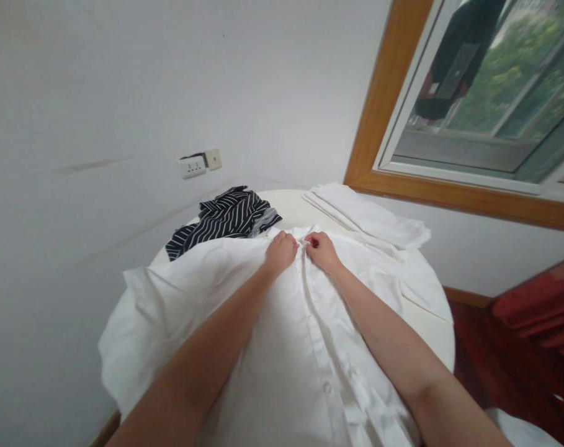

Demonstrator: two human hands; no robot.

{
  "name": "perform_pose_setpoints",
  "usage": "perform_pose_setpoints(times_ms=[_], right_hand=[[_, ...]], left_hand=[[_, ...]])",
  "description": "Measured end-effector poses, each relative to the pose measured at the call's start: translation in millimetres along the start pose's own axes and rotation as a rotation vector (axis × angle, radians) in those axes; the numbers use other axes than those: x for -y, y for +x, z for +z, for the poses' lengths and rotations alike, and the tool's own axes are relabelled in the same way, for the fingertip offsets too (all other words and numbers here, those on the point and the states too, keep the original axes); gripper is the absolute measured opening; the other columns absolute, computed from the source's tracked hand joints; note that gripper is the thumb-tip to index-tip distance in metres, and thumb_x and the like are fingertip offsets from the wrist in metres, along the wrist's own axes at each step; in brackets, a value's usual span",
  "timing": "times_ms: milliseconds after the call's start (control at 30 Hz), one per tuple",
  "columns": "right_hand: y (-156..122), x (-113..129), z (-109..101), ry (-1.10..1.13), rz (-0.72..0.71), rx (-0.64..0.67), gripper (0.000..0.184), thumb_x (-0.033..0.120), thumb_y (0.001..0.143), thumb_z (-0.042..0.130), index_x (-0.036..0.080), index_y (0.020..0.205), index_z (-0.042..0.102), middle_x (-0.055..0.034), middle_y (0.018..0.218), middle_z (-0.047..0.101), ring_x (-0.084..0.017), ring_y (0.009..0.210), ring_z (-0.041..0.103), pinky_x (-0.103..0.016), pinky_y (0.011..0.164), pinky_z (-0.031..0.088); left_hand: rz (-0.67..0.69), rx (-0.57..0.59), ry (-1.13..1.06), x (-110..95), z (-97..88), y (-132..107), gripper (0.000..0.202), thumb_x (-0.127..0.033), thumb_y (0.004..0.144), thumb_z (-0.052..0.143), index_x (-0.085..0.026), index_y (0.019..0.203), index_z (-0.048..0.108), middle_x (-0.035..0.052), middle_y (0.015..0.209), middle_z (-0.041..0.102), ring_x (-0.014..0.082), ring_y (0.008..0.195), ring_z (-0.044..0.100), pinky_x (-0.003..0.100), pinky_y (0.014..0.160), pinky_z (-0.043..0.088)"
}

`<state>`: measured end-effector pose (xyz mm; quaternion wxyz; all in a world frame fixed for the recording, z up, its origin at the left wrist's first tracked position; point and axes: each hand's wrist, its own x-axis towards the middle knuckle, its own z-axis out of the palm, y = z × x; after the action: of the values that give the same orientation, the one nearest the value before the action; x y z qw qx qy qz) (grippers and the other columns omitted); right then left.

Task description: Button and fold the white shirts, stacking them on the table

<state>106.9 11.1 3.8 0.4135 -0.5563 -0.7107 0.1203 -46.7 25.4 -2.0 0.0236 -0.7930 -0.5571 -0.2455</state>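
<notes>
A white button-up shirt (282, 347) lies spread over a round white table (442, 332), its front edges running toward me with buttons along one of them. Near the collar at the far end, my left hand (282, 251) pinches the fabric on the left side of the opening. Just right of it, my right hand (322, 249) is closed on the other front edge, thumb and finger together. The two hands are a small gap apart. Whether a button sits between the fingers is too small to tell.
A crumpled black-and-white striped cloth (226, 217) lies at the table's back left. Folded white cloth (370, 214) rests at the back right. Behind stands a wall with a socket (192, 166); a wood-framed window (379, 93) is at right, red fabric (542, 304) below.
</notes>
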Motion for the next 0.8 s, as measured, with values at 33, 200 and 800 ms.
perform_pose_setpoints(times_ms=[33,200,800], right_hand=[[-0.4,1.2,-0.2,0.001,-0.012,0.011,0.02,0.013,0.069,0.057,0.016,0.087,0.066,0.0011,0.074,0.05,-0.013,0.07,0.048,-0.024,0.071,0.04],[-1.8,5.2,2.6,-0.045,-0.064,0.05,0.01,0.018,0.072,0.06,0.015,0.081,0.064,0.0015,0.071,0.048,-0.013,0.069,0.047,-0.024,0.07,0.039],[4.6,8.5,4.1,-0.052,0.031,0.021,0.013,0.017,0.074,0.059,0.013,0.08,0.07,-0.0033,0.076,0.059,-0.014,0.071,0.051,-0.023,0.071,0.04]], left_hand=[[0.001,-0.004,0.008,-0.4,0.1,-0.6,0.016,-0.027,0.088,0.054,-0.016,0.096,0.063,0.0114,0.099,0.06,0.0244,0.1,0.059,0.034,0.091,0.046],[0.029,-0.02,0.059,-3.9,-0.4,-3.7,0.016,-0.024,0.09,0.05,-0.015,0.097,0.06,0.0118,0.1,0.059,0.0245,0.099,0.057,0.034,0.089,0.046],[0.002,-0.084,-0.259,7.3,-3.7,-0.8,0.016,-0.025,0.087,0.055,-0.019,0.074,0.063,0.0019,0.072,0.06,0.0161,0.074,0.056,0.025,0.073,0.043]])
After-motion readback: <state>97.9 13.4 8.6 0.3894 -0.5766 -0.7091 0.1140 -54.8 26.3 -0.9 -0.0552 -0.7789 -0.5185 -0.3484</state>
